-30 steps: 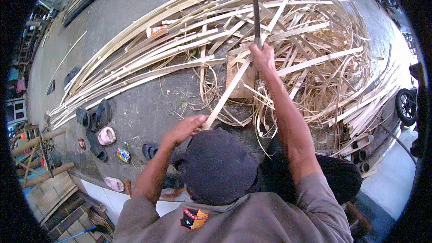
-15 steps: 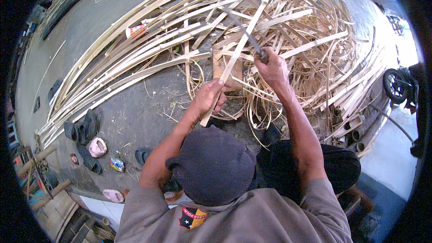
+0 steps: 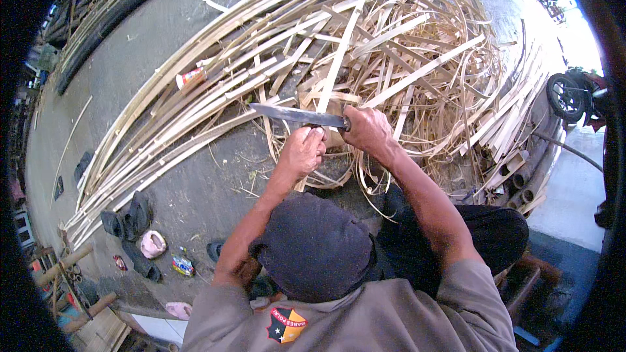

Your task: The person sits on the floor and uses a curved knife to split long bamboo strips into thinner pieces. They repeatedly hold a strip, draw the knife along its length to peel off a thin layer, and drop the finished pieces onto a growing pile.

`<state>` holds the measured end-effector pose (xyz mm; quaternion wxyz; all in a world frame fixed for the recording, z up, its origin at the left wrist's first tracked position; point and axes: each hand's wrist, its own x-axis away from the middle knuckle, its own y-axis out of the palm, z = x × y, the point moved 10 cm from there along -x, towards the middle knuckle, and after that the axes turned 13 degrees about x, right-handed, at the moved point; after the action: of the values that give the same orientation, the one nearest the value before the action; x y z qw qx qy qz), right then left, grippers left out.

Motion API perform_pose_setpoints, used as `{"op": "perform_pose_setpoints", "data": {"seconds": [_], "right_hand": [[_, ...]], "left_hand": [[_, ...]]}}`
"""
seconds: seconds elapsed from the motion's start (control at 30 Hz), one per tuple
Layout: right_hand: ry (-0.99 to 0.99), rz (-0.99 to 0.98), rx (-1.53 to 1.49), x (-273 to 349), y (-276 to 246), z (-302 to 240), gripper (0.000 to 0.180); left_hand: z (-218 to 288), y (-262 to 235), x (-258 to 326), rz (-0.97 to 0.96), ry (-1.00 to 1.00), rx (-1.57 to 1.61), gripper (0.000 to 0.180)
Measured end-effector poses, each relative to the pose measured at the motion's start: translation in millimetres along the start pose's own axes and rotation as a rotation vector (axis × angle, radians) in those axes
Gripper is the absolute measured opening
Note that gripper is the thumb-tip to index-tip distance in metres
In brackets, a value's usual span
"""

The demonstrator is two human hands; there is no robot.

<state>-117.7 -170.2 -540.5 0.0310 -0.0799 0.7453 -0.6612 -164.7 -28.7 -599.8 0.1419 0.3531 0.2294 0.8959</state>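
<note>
My left hand [image 3: 303, 151] is closed around the near end of a long, pale bamboo strip [image 3: 345, 45], which slants away from me over the pile. In my right hand [image 3: 369, 132] is the dark handle of a long-bladed knife [image 3: 293, 115]. The blade points left and lies across the strip just beyond my left fingers; whether its edge bites into the strip I cannot tell. Under the strip sits a wooden block [image 3: 336, 140], partly hidden by the knife and hands.
A tangle of thin bamboo shavings [image 3: 450, 85] spreads ahead and right. Long split strips [image 3: 176, 146] fan out to the left. Dark sandals [image 3: 138, 215], a pink-white object [image 3: 153, 244] and a wrapper [image 3: 183, 265] lie at left. Bamboo tubes [image 3: 521, 176] and a motorbike wheel [image 3: 566, 98] are at right.
My right hand has come nearer and left, and the knife has swung from pointing away to lying crosswise over the strip. My left hand keeps its hold on the strip, slightly lower.
</note>
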Motion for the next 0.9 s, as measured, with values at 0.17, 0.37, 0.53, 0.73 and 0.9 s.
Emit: {"op": "perform_pose_setpoints", "data": {"seconds": [0.17, 0.37, 0.53, 0.73, 0.9], "right_hand": [[0.027, -0.056, -0.063, -29, 4, 18, 0.018], [0.077, -0.192, 0.037, -64, 20, 58, 0.028], [0.099, -0.122, 0.032, -74, 17, 73, 0.032], [-0.085, -0.313, -0.224, -33, 39, 19, 0.035], [-0.127, -0.295, -0.128, 8, 38, -42, 0.036]], "left_hand": [[38, -7, 44, -0.004, 0.017, -0.041, 0.024], [47, -27, 116, -0.032, 0.115, -0.228, 0.027], [29, -60, 181, 0.091, 0.121, -0.435, 0.033], [1, -91, 139, 0.131, 0.057, -0.341, 0.033], [5, -58, 47, 0.082, 0.042, -0.107, 0.036]]}}
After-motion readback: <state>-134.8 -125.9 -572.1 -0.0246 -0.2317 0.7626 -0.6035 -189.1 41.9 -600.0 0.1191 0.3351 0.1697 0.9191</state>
